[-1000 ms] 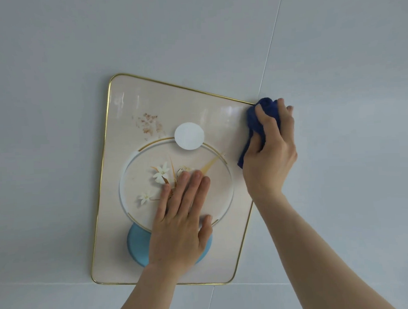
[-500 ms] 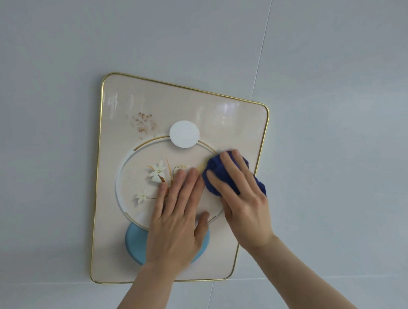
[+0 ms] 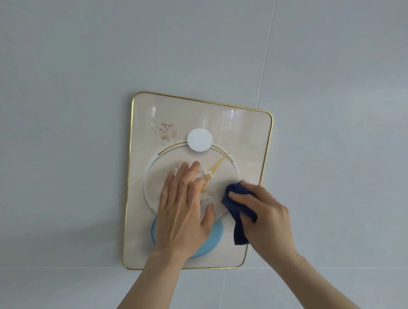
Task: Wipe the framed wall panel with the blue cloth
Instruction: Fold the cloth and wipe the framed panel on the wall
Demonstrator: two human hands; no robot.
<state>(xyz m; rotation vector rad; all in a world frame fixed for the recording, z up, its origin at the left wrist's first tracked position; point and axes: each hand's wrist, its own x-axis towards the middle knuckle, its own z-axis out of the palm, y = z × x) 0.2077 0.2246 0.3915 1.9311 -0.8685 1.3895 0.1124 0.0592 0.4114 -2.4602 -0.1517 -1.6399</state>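
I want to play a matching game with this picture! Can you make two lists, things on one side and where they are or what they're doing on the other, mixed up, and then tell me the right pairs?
Things:
1. blue cloth
2. left hand
3. white circle
4. gold frame

Places or states:
A. runs round the edge of the panel
B. flat on the panel, fingers spread
C. bunched in the right hand
D. above both hands, upper middle of the panel

Pairs: 1-C, 2-B, 3-D, 4-A
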